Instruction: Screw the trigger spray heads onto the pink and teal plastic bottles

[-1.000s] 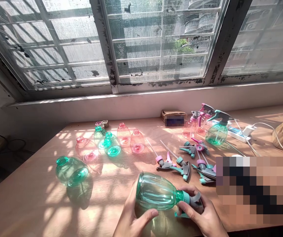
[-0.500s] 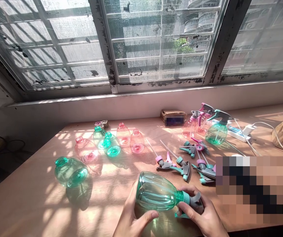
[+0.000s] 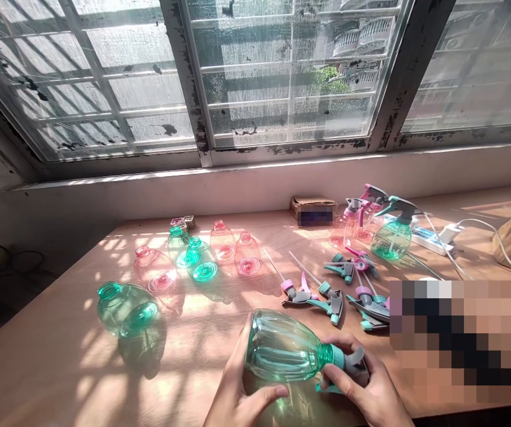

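Note:
My left hand (image 3: 235, 394) wraps round the body of a clear green spray bottle (image 3: 282, 349) that lies on its side above the wooden table (image 3: 59, 379). My right hand (image 3: 366, 391) grips the grey and teal trigger head (image 3: 348, 365) at the bottle's neck. Just beyond lie several loose trigger heads with dip tubes (image 3: 321, 293), pink and teal.
Open bottles without heads stand at the left: a green one (image 3: 126, 308), a pink one (image 3: 155, 270), several more green and pink behind. Three bottles with heads on stand at the back right (image 3: 391, 234), by a power strip (image 3: 428, 240) and a cardboard box (image 3: 313, 210). A window runs along the back.
My left thumb has slid a little further across the bottle's body. The bottle and both hands stay in nearly the same place.

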`<state>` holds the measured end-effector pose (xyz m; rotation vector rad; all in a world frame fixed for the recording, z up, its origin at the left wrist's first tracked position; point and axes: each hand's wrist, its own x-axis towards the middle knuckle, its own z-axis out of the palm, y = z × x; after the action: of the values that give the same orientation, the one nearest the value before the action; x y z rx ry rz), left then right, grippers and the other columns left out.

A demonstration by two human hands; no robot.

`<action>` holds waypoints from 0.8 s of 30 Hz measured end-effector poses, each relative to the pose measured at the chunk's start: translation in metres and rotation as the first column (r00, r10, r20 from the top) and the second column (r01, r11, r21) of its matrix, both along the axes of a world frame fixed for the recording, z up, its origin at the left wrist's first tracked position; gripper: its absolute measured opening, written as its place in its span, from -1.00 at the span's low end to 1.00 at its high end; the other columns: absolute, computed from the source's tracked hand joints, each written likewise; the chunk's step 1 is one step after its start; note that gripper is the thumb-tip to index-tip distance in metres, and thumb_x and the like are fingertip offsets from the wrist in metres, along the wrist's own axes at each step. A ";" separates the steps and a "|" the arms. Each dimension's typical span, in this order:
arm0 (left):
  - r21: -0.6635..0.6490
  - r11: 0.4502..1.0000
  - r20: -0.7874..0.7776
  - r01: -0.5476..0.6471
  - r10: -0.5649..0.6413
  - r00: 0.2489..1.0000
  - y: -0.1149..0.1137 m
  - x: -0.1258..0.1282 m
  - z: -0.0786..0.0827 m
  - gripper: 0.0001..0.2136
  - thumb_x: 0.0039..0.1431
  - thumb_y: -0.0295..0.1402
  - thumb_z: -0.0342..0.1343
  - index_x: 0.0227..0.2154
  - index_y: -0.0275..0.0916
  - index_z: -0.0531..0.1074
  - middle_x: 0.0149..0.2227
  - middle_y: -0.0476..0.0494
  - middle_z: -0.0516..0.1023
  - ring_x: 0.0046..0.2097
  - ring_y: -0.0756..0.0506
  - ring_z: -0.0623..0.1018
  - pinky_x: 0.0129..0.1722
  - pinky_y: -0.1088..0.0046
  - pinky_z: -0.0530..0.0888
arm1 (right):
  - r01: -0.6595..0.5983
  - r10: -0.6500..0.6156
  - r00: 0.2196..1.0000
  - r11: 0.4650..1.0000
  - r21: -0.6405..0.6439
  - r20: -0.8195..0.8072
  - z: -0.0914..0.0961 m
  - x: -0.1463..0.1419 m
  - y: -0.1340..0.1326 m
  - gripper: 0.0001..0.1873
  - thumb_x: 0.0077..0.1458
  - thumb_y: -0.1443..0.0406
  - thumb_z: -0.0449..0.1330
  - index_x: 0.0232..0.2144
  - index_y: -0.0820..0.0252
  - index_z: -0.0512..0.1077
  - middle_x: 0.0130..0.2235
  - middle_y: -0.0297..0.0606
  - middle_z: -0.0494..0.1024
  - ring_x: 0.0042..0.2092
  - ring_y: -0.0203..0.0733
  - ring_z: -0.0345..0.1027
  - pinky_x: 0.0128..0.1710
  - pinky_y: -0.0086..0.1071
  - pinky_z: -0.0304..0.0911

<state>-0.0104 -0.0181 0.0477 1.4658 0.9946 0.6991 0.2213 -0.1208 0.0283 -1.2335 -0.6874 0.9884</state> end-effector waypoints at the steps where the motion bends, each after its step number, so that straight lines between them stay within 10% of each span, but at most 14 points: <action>1: 0.010 1.000 0.016 0.003 -0.003 1.000 0.000 0.001 -0.001 -0.19 0.09 -0.15 0.53 0.42 -0.06 0.45 0.35 -0.26 0.61 0.43 -0.53 0.46 0.55 -0.11 0.22 | 0.001 -0.001 1.000 1.000 0.004 -0.002 0.000 0.000 0.000 -0.57 0.07 -0.06 0.58 -0.18 0.06 0.69 -0.49 -0.34 0.70 -0.39 -0.04 0.61 -0.29 -0.25 0.50; 7: 0.070 0.997 0.114 0.025 -0.033 0.993 -0.001 0.007 0.002 -0.13 0.27 -0.14 0.42 0.56 0.09 0.17 0.61 -0.06 0.22 0.61 -0.40 0.16 0.61 0.04 0.09 | -0.004 0.004 1.000 1.000 0.019 -0.005 0.000 0.001 0.000 -0.58 0.09 -0.05 0.58 -0.18 0.08 0.69 -0.48 -0.35 0.68 -0.40 -0.08 0.59 -0.31 -0.27 0.48; 16: 0.050 0.999 0.011 -0.002 0.001 1.000 -0.002 0.000 0.000 -0.20 0.15 -0.05 0.49 0.43 -0.12 0.43 0.50 -0.27 0.42 0.59 -0.57 0.15 0.60 -0.11 0.10 | 0.016 -0.015 1.000 1.000 0.019 -0.020 0.001 -0.002 0.001 -0.53 0.05 -0.08 0.59 -0.18 0.09 0.69 -0.50 -0.34 0.69 -0.41 -0.09 0.58 -0.31 -0.27 0.49; 24: 0.079 0.996 0.040 0.033 -0.036 0.999 -0.002 0.008 0.008 -0.15 0.26 -0.06 0.41 0.54 0.00 0.22 0.59 -0.14 0.26 0.64 -0.45 0.03 0.62 -0.05 0.03 | 0.004 -0.004 1.000 1.000 0.011 -0.004 0.000 0.000 0.001 -0.56 0.08 -0.07 0.57 -0.16 0.07 0.68 -0.49 -0.33 0.70 -0.40 -0.08 0.58 -0.30 -0.26 0.50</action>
<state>-0.0028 -0.0202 0.0559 1.5274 0.9174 0.7479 0.2210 -0.1200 0.0287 -1.2230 -0.6860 0.9821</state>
